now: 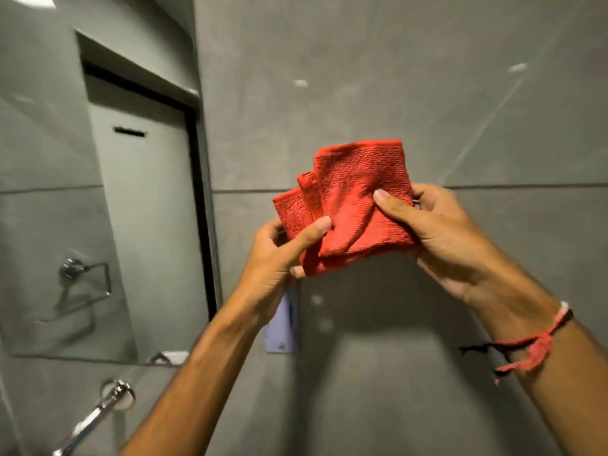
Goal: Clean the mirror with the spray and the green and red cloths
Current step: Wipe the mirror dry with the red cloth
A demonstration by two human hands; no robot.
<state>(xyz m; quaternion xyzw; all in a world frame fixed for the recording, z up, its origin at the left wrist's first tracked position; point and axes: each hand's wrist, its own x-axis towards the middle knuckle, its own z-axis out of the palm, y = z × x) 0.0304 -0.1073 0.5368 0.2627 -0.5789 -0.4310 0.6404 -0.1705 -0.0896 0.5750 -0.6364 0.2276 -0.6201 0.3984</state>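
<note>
A red cloth [348,205], folded into layers, is held up in front of the grey tiled wall. My left hand [279,255] pinches its lower left part with thumb on top. My right hand [437,232] grips its right edge, thumb pressed on the front. The mirror [65,192] fills the left side of the view; it reflects a pale door and a chrome towel ring. The spray and the green cloth are out of sight.
A chrome towel bar [98,413] juts out from the wall below the mirror at the lower left. A pale switch plate [283,327] sits on the wall behind my left wrist. Red and black threads circle my right wrist [526,343].
</note>
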